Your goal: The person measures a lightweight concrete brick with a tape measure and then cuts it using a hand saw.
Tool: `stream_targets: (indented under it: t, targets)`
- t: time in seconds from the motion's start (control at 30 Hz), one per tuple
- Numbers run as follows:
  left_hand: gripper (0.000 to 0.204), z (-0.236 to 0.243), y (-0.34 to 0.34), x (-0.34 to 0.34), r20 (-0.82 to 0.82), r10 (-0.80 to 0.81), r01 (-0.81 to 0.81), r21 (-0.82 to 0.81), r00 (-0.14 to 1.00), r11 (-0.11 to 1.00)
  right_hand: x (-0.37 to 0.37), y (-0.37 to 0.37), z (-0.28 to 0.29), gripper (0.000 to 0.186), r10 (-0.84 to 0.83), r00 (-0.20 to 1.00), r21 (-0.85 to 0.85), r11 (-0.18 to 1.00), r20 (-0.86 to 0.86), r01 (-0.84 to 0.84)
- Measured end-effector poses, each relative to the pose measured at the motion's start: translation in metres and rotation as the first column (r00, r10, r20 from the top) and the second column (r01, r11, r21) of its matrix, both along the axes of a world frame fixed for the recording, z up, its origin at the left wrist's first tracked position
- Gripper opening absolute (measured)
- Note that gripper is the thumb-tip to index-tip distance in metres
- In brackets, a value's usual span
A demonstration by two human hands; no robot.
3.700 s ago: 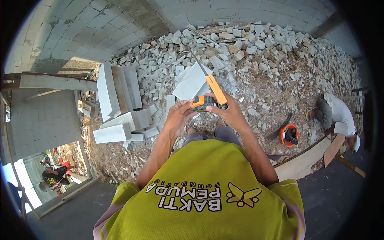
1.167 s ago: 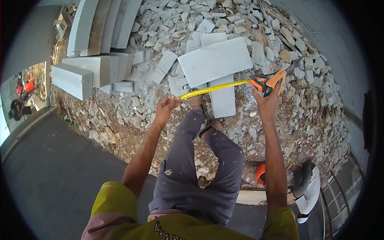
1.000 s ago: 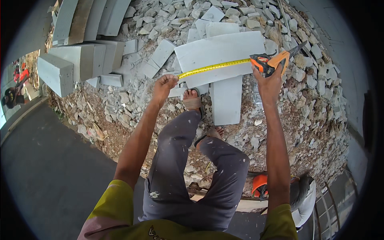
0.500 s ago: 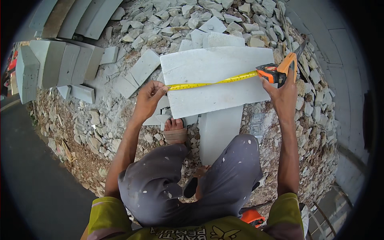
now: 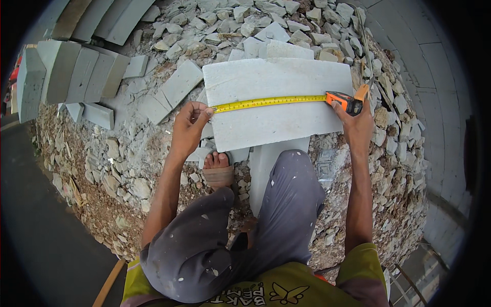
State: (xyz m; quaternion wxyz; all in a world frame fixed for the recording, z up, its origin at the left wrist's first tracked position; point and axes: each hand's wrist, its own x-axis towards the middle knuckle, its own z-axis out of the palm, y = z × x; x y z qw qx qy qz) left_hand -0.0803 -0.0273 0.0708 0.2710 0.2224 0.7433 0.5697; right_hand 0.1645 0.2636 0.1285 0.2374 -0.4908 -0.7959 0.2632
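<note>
Tape measure [image 5: 279,101] stretched over the white block [image 5: 279,124], its yellow blade running left to right nearly in line with the block's long axis; whether it touches the top face or sits just above it, I cannot tell. Well to the left of the block stand more pale blocks [image 5: 53,71], close together, and nearer to it lie broken pieces [image 5: 182,83]. At the block's left edge is the left hand [image 5: 191,125], thumb and finger pinching the end of the blade. A sandalled foot [image 5: 219,161] is planted just beside the block's near edge, left of its middle. Right of the foot, another block [image 5: 262,161] shows from under that same edge, partly hidden by a knee [image 5: 295,171]. Rubble [image 5: 225,23] spreads beyond the far edge. At the block's right end the right hand [image 5: 358,124] is wrapped round the orange and black case, along with an orange handle [image 5: 362,92] whose tool is hard to make out. So the blade spans between the hands, each nearest its own end of the block
</note>
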Motion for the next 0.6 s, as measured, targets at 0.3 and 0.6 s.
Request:
stream_targets:
  t: [0.3,0.6]
  targets:
    - [0.018,-0.007,0.022,0.023,-0.117,0.097,-0.067,0.236,0.988,0.969,0.013,0.024,0.020,0.075,-0.026,0.978,0.119,0.993,0.208,0.001]
    - [0.017,-0.014,0.018,0.022,-0.060,0.200,-0.188,0.163,0.978,0.969,0.005,0.026,0.016,0.071,-0.016,0.983,0.099,0.995,0.181,-0.002]
